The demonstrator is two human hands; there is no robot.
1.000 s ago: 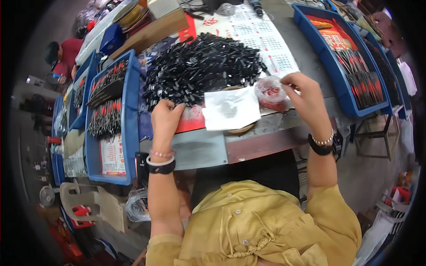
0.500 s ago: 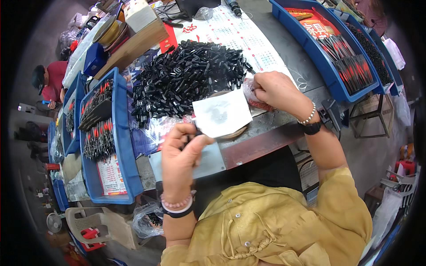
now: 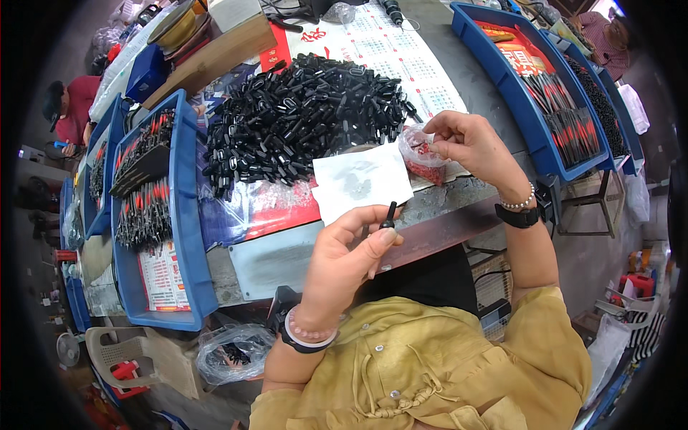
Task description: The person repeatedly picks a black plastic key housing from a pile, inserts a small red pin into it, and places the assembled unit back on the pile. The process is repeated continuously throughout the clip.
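My left hand (image 3: 344,254) pinches a small black plastic piece (image 3: 389,215) with a narrow tip pointing up, held off the table's front edge. My right hand (image 3: 473,147) is at the mouth of a clear plastic bag (image 3: 413,142) of small red parts (image 3: 428,172). Its thumb and fingertips are pressed together; whether they grip the bag or a tiny part I cannot make out. Between the hands lies a white sheet (image 3: 358,179) with a grey smudge. Behind it spreads a big heap of glossy black oblong pieces (image 3: 308,122).
A blue tray (image 3: 204,279) of black-and-red pieces stands at the left, another blue tray (image 3: 516,107) at the right. A wooden board (image 3: 208,61) and a calendar sheet (image 3: 423,64) lie at the back. A plastic chair (image 3: 136,351) stands lower left. Other people are at the far sides.
My left hand has moved right, and the black piece now shows upright in its fingertips. My right hand has shifted slightly right, uncovering more of the bag. The whole view has shifted a little.
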